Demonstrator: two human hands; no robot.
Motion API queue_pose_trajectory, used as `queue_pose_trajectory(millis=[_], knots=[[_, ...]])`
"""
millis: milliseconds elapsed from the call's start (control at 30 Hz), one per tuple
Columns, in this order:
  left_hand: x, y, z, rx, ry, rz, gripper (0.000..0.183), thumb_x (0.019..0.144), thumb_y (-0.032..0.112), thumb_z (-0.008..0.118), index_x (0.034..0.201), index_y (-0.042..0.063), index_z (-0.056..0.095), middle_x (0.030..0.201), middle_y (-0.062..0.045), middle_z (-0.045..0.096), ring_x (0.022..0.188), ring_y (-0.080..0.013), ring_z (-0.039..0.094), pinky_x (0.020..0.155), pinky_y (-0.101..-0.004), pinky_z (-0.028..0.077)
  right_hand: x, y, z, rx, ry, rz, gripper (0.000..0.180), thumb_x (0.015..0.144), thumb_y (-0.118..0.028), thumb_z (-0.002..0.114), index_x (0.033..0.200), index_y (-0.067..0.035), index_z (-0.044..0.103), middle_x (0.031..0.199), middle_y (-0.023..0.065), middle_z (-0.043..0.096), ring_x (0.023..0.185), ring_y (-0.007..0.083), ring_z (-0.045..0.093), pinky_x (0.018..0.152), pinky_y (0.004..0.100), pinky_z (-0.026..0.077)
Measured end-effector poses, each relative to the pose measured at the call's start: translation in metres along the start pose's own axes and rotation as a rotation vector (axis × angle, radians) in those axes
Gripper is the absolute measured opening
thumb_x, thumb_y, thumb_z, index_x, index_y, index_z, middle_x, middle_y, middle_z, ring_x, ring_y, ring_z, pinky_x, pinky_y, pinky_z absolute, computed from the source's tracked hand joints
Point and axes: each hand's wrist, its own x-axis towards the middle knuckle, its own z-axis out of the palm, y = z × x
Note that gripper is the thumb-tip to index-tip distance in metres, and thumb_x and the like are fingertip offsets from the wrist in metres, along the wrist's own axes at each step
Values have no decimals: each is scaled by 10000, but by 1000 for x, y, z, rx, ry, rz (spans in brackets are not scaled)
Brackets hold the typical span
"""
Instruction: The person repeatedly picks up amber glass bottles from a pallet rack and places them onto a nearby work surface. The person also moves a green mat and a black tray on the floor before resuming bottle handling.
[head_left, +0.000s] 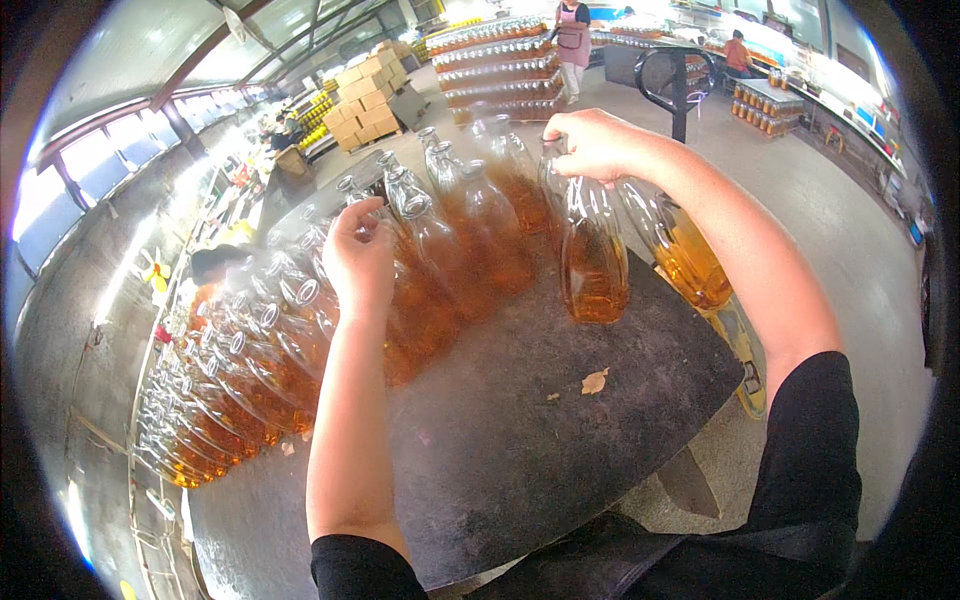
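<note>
My right hand has its fingers around the neck of a clear glass bottle at the far right of the group. Directly below that hand, another bottle of amber liquid stands on the dark board; its neck top is hidden by the hand. A further amber-filled bottle shows partly behind my right forearm, near the board's edge. My left hand is among the bottle necks with curled fingers, nearest an uncapped bottle. Whether it grips a neck is hidden.
Several rows of open bottles crowd the board's left and far sides. Beyond stand a layered bottle stack, cardboard boxes, and a black pallet-jack handle. One person stands by the stack; another person is farther right.
</note>
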Motion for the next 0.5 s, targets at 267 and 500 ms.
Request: queue_pose_trajectory(millis=[267, 500], knots=[[11, 62, 21, 553, -407, 141, 369, 860, 404, 731, 1047, 87, 754, 928, -190, 738, 859, -357, 718, 804, -446, 551, 21, 3, 0, -131, -165, 87, 193, 873, -157, 638, 949, 9, 577, 794, 138, 652, 526, 223, 635, 478, 374, 531], [17, 85, 11, 638, -472, 298, 332, 844, 345, 722, 1080, 111, 722, 926, -189, 734, 876, -373, 710, 804, -455, 550, 22, 9, 8, -151, -95, 29, 166, 876, -151, 611, 894, 11, 580, 782, 153, 657, 582, 260, 668, 504, 385, 576]])
